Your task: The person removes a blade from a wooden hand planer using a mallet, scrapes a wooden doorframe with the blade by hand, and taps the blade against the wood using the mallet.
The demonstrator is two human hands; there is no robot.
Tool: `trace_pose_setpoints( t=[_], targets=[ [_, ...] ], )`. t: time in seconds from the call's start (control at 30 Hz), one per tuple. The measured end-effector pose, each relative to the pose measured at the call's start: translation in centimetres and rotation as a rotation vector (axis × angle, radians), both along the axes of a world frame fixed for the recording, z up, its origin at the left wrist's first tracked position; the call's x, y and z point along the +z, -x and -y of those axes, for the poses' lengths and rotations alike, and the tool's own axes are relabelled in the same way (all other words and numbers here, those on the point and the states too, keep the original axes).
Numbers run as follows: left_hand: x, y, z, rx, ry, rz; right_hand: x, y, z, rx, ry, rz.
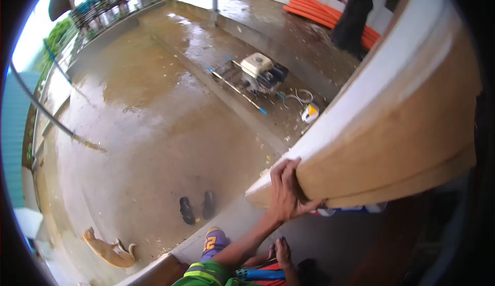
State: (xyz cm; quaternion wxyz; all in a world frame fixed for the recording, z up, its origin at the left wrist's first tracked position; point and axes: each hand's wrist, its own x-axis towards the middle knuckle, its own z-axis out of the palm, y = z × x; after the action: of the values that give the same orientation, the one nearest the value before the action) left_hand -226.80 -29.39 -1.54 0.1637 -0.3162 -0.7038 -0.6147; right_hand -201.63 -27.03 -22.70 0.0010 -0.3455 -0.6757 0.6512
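Observation:
My left hand reaches out from a green sleeve with a yellow band. Its fingers curl over the lower corner of a tan and white wall edge, and the thumb lies along the underside. Below the arm are bare feet on a grey tiled floor. Purple cloth with a yellow number shows beside the forearm, and blue and red cloth lies below it. No part of my right hand can be seen.
Black slippers lie on the wet concrete outside the step. A tan dog rests at lower left. Farther off are an engine, a blue-tipped pole, a white and yellow container and orange pipes.

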Motion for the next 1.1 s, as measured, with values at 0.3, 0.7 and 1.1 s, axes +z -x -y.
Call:
trace_pose_setpoints(
  t=[0.3,0.7,1.1],
  targets=[
    [-3.9,2.2,0.1,0.048,-0.038,-0.321,-16.6,2.8,-0.7,-0.087,-0.27,-0.193],
    [-6.9,6.2,0.5,0.434,0.34,-1.443,-22.2,8.0,-0.4,-0.256,-0.151,-0.526],
    [-8.5,3.1,0.3,0.394,0.359,-1.334,-21.0,10.3,-0.7,-0.264,0.027,-0.794]
  ],
)
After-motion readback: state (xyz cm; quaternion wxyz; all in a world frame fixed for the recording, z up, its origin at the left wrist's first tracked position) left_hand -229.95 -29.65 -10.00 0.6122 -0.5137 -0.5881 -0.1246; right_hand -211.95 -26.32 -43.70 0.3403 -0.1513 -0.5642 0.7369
